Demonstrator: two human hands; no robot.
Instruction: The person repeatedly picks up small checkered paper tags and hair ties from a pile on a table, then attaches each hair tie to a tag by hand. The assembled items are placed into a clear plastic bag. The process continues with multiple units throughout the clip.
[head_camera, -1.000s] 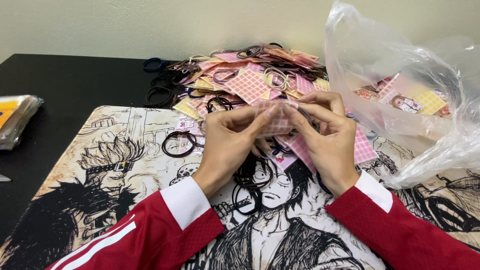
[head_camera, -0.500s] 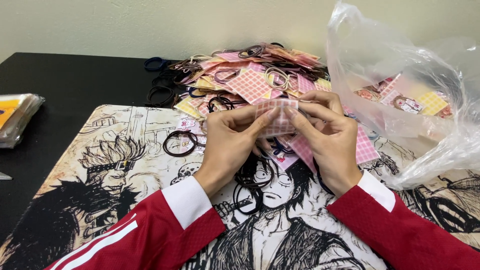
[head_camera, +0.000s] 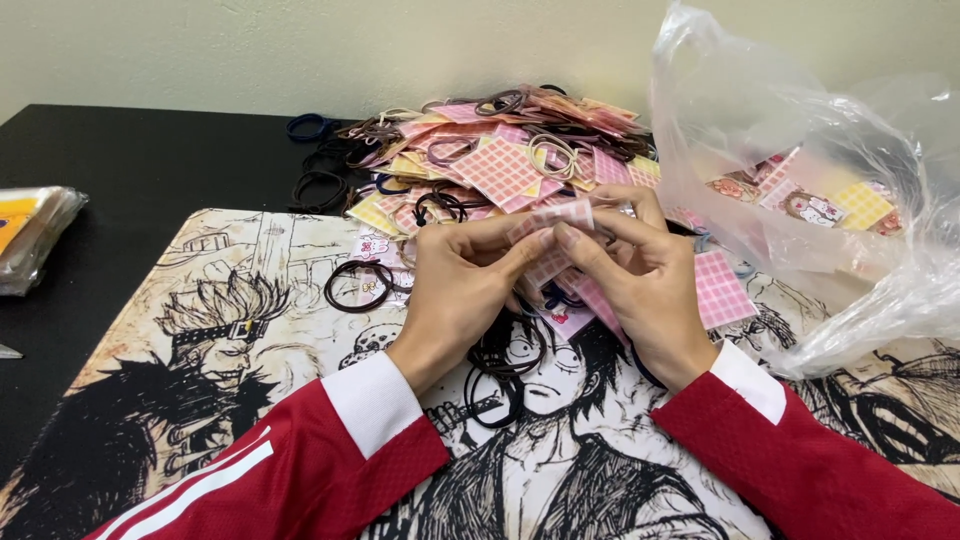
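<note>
At centre frame, the left hand (head_camera: 460, 285) and right hand (head_camera: 640, 275) are meeting fingertip to fingertip, both pinching a small pink checked card (head_camera: 562, 214) held just above the drawn mat (head_camera: 250, 350). Behind them, a heap of cards and hair ties (head_camera: 490, 165) is lying on the black tabletop (head_camera: 130, 170); at right, a clear plastic bag (head_camera: 800, 190) is gaping open

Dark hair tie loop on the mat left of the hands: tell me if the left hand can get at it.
Probably yes. The loop lies flat and uncovered on the mat, just beside the left hand, with nothing between. That hand is pinching a pink checked card with the right hand.
</note>
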